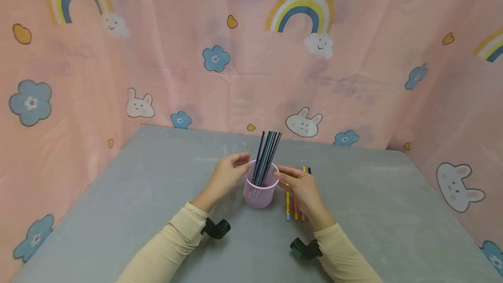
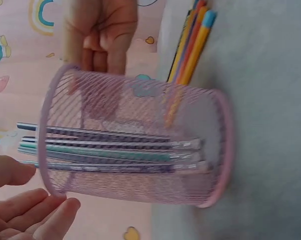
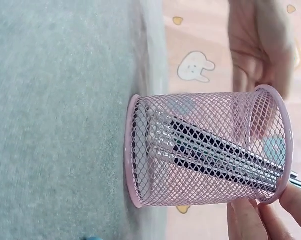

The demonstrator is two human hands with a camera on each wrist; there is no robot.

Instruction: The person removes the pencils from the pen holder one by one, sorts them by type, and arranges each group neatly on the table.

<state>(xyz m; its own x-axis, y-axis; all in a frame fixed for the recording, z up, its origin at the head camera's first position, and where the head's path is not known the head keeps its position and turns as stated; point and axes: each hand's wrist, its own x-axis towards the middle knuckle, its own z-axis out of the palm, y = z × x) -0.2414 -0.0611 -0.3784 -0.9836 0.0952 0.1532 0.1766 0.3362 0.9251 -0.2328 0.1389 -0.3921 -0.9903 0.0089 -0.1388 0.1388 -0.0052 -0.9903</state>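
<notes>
A pink mesh pen holder (image 1: pixel 258 198) stands upright on the grey table between the two hands. Thin dark and teal sticks (image 1: pixel 268 154) with clear lower ends lean inside it and rise well above the rim. My left hand (image 1: pixel 225 172) holds the rim from the left, its thumb and fingertips right at the edge. From the other side my right hand (image 1: pixel 302 189) pinches the rim, thumb at the top edge (image 3: pixel 294 199) and fingers along the outer wall. Several coloured pencils (image 1: pixel 287 208), yellow and orange among them, lie beside the holder, partly hidden by the right hand.
The grey table (image 1: pixel 157 195) reaches back to a pink cloth (image 1: pixel 251 91) printed with rainbows, rabbits and flowers, which also hangs at both sides. A black wrist mount (image 1: pixel 216 229) sits on the left sleeve, another mount (image 1: pixel 305 248) on the right.
</notes>
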